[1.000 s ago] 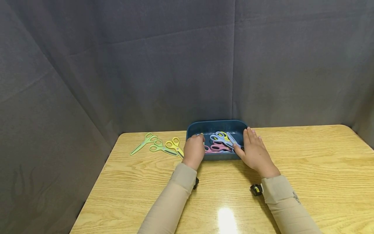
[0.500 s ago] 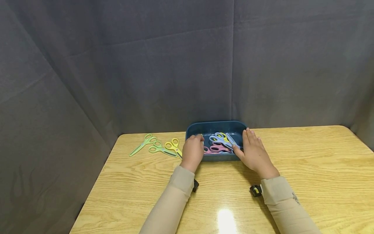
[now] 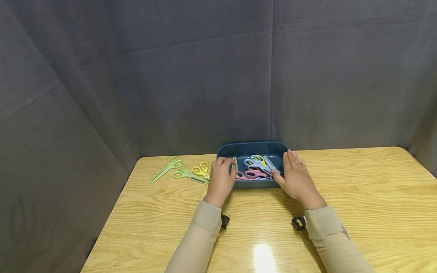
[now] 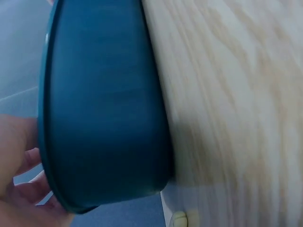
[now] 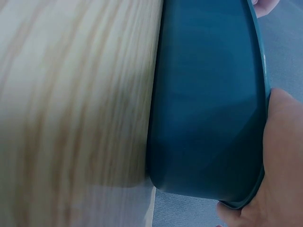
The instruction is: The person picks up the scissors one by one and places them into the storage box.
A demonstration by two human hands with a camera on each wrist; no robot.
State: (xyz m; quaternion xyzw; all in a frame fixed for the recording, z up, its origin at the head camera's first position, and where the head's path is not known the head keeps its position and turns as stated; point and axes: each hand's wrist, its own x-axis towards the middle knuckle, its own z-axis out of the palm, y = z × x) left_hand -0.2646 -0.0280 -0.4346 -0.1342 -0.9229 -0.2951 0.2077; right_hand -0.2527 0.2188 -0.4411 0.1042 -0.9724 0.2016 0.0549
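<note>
A dark blue tray (image 3: 254, 184) stands at the table's back edge with several scissors in it. Inside lie blue scissors (image 3: 254, 162) over pink scissors (image 3: 257, 173) and yellow scissors (image 3: 262, 159). Green scissors (image 3: 235, 163) lie at the tray's left end. My left hand (image 3: 221, 178) is over that end, its fingers loosely bent and spread, holding nothing. In the left wrist view its fingers (image 4: 33, 189) show beyond the tray's rim. My right hand (image 3: 298, 180) holds the right end, fingers extended along the outer wall and thumb over the front rim.
Left of the tray lie light green scissors (image 3: 166, 169), a second green pair (image 3: 187, 174) and yellow scissors (image 3: 202, 171), partly behind my left hand. A grey curtain (image 3: 205, 76) hangs right behind the wooden table (image 3: 164, 227).
My left hand has drawn back to the left and loosened its fingers; the green scissors it covered now show in the tray. My right hand stays at the tray's right end.
</note>
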